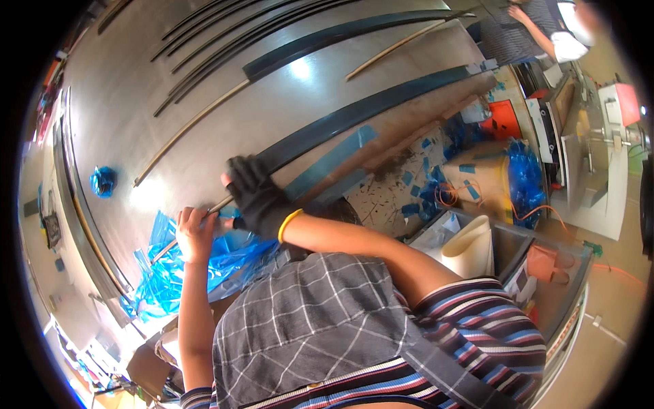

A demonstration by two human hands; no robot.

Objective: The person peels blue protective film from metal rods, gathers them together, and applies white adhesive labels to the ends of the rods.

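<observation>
My left hand (pixel 195 235) is bare and closed, with its fingers pinched on a thin rod (pixel 165 251). The rod slants from the blue plastic film (pixel 204 276) up to my gloved right hand (pixel 257 198). That hand, in a black glove, has its thumb on one side of the rod and its fingers on the other. A bare fingertip shows at the glove's edge. Beside these fingers begins a long, dark, glossy strip (pixel 361 112), which runs off to the far right. Where the rod ends is hidden under the glove.
The metal table (pixel 204 123) carries another dark strip (pixel 327 39), several thin dark bars (pixel 225 41), light rods (pixel 191 133) and a crumpled blue film ball (pixel 103 182). Right of me stand a grey bin (pixel 507 238) and a carton (pixel 480 170). Another person's arm (pixel 535 31) shows far right.
</observation>
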